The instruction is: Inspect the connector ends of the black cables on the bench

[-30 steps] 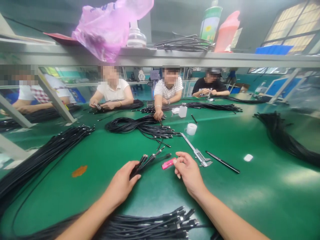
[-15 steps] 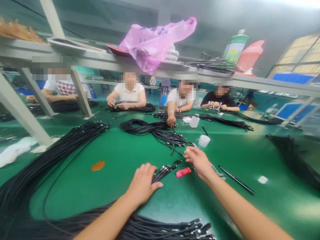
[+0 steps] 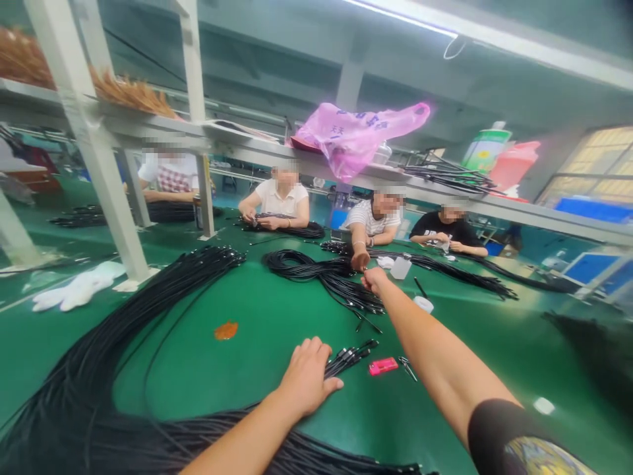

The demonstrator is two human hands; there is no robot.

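My left hand rests with its fingers spread on a small bundle of black cables with metal-tipped ends. My right hand reaches far across the table, its fingers closed, close to a co-worker's hand; whatever is between its fingers is too small to make out. Just below it lies a coiled bundle of black cables. A pink-red object and small metal tools lie right of the left hand's bundle.
Large black cable bundles curve along the left and front. White gloves lie near a shelf post. A tape roll, white bottle and orange piece are on the green table. Several people sit opposite.
My right hand has moved forward to beside the co-worker's hand, and its fingers have closed. My left hand stays on the cables. The camera view has tilted up and shifted left.
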